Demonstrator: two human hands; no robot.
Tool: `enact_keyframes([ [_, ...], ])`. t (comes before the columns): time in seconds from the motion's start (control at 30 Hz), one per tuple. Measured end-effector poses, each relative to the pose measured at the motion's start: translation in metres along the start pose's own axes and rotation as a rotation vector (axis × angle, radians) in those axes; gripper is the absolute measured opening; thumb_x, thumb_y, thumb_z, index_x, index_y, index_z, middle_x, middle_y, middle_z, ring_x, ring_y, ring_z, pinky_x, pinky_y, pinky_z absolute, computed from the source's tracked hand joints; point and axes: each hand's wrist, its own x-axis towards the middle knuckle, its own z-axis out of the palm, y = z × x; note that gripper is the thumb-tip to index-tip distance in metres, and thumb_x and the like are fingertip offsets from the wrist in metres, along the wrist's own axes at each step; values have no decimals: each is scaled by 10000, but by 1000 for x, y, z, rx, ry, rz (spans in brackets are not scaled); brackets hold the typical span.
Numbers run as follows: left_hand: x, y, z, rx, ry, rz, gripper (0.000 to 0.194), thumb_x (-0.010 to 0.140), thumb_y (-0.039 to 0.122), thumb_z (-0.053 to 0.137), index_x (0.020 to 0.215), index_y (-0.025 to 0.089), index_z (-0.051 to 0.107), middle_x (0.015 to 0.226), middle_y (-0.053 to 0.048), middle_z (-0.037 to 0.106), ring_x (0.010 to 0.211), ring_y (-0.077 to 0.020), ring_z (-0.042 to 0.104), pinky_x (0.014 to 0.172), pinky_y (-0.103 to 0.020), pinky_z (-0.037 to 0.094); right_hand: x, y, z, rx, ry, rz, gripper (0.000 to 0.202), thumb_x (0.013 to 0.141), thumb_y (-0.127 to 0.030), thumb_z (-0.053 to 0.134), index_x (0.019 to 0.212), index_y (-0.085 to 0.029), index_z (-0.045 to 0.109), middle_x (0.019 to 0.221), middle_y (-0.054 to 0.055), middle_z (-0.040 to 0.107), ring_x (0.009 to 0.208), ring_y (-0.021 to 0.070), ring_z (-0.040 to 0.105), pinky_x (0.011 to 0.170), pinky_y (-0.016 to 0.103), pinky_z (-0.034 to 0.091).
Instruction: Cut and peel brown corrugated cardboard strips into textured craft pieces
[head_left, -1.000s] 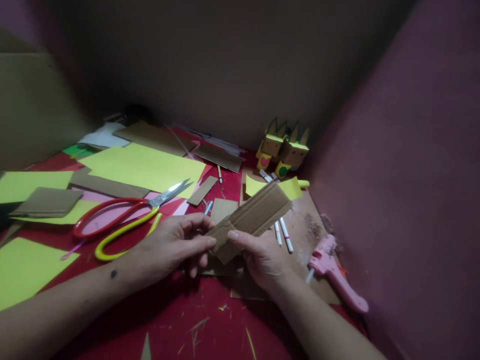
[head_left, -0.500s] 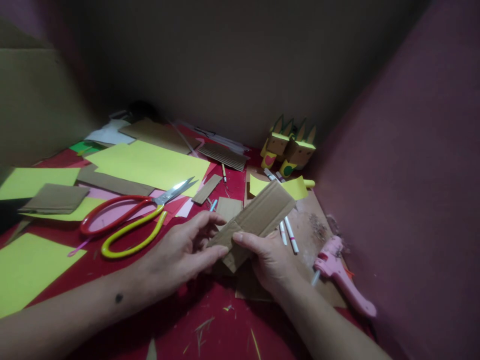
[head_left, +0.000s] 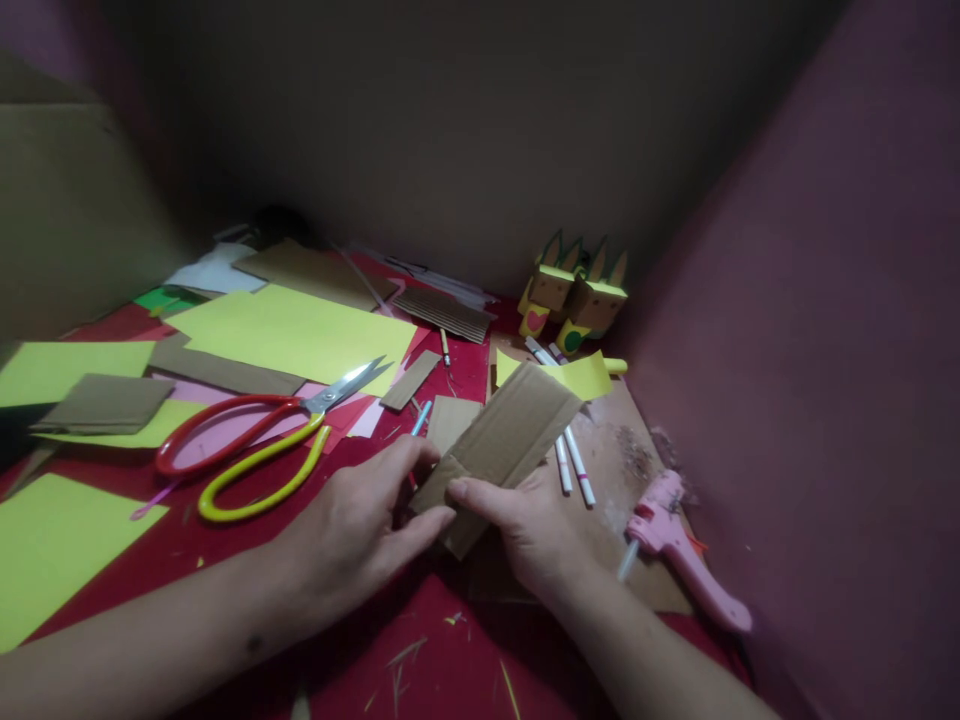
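Observation:
Both hands hold a strip of brown cardboard, tilted so its far end points up and to the right. My left hand grips the near left end, thumb on top and fingers curled behind. My right hand pinches the strip's lower edge, its thumb lying across the face and the other fingers hidden underneath. A crease crosses the strip near the left thumb. To the left of my left hand lie large scissors with one red and one yellow handle, blades parted.
Yellow paper sheets and cardboard scraps cover the left side of the red table. A pink glue gun and white markers rest on a cardboard sheet at right. Small cardboard figures stand by the back wall.
The cardboard strip has turned slightly, showing more of its face. My left fingers have closed in nearer its end, and my right thumb has shifted a little left and down.

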Motion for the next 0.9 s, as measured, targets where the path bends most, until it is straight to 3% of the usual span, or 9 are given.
enact_keyframes([
  [0.07,1,0,1,-37,-1,-34,256,817,389,609,988,212,539,751,3,625,562,-139,558,512,-249,435,0,-1,-1,-28,-19,15,240,665,-218,780,900,-186,743,867,41,756,762,222,706,756,351,550],
  [0.23,13,6,-9,-416,-85,-282,262,764,424,662,787,196,533,643,30,575,530,-128,542,490,-235,440,1,-7,-4,-86,-83,21,216,698,-291,765,893,-199,748,860,28,755,773,211,705,780,345,542],
  [0.37,22,13,-28,-599,-13,-381,237,758,399,718,778,191,606,660,19,619,570,-129,554,525,-228,455,-1,-12,1,-86,-110,27,249,653,-247,790,898,-237,747,881,2,755,794,194,698,816,346,541],
  [0.57,35,38,-38,-789,24,-269,156,769,326,743,775,186,672,808,-3,676,809,-161,613,758,-248,499,-6,-9,6,-32,-165,65,279,599,-247,825,861,-262,729,839,-33,737,741,166,679,771,326,547],
  [0.73,48,50,-32,-688,100,-144,146,797,294,727,753,180,647,741,31,626,734,-113,552,713,-199,450,-8,-2,1,-71,-174,126,253,589,-232,828,816,-232,717,783,-38,713,685,143,651,703,290,535],
  [0.9,51,43,-25,-717,108,-177,193,805,347,706,769,176,624,744,11,615,704,-128,544,665,-234,443,-6,-1,-2,-47,-225,121,404,579,-225,839,960,-222,704,853,-18,717,759,166,661,779,331,540],
])
